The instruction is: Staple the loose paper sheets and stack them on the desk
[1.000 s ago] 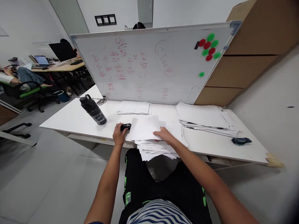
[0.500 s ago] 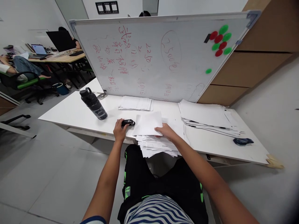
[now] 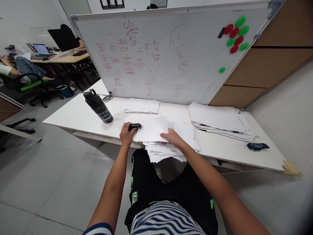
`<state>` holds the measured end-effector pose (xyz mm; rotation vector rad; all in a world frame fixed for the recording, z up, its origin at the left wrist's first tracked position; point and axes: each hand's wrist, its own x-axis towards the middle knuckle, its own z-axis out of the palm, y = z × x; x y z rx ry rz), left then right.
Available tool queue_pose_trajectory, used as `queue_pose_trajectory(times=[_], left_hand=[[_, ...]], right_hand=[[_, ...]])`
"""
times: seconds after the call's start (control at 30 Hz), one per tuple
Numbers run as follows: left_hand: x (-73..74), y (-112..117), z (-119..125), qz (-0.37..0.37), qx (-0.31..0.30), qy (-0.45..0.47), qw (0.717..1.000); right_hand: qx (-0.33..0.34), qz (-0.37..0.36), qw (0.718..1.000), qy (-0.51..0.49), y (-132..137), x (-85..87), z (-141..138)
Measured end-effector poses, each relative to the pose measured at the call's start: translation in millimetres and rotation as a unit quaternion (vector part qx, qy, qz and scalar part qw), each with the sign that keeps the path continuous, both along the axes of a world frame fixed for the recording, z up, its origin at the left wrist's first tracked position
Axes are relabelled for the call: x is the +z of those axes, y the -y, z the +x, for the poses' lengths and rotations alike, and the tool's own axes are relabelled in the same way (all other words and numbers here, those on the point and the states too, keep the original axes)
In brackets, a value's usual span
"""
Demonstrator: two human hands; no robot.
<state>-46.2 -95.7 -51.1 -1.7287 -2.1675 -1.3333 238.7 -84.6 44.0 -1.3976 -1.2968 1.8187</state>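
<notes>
My left hand [image 3: 126,134] is closed around the rear of a small black stapler [image 3: 136,125] on the table, near its front edge. Between the thumb and fingers of my right hand [image 3: 171,137] is the right edge of some white paper [image 3: 153,129]. The paper's left end meets the front of the stapler; whether it is between the jaws I cannot tell. Below it, a loose pile of printed sheets [image 3: 166,151] sticks out past the table edge toward my lap.
A whiteboard [image 3: 156,65] with red writing stands along the back of the white table [image 3: 70,114]. A dark bottle [image 3: 99,107] stands at left. Paper stacks lie behind [image 3: 143,106] and at right [image 3: 215,117], near a dark blue object [image 3: 258,146]. A person [image 3: 24,70] sits far left.
My right hand has brought the paper left, so its left end now reaches the stapler. My left hand stays on the stapler. The view has tilted slightly.
</notes>
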Motion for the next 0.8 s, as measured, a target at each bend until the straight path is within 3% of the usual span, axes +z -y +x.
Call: queue_pose_trajectory(times=[0.17,0.37,0.47,0.57,0.67,0.8], left_hand=[[11.0,3.0,1.6,-0.055,-0.007,-0.029,0.998],[50.3,6.1,-13.9,-0.21,-0.093,-0.099,0.968],[71.4,-8.4,-13.2,-0.284,-0.07,-0.082,0.953],[84.9,-35.7,-0.9,-0.286,-0.04,-0.079,0.954],[85.3,-63.9,16.1,-0.266,-0.05,-0.11,0.956],[63.7,-83.7,33.0,-0.279,-0.04,-0.128,0.951]], right_hand=[[0.003,0.001,1.0,0.006,4.9,-2.5,-8.4],[-0.01,0.001,1.0,-0.008,-0.3,-15.0,-8.6],[-0.011,0.001,1.0,-0.011,-2.1,-18.3,-9.5],[-0.006,0.006,1.0,-0.007,-2.2,-17.4,-10.3],[-0.004,0.014,1.0,-0.003,-1.8,-15.0,-10.5],[-0.003,0.01,1.0,0.003,-2.0,-13.7,-9.9]])
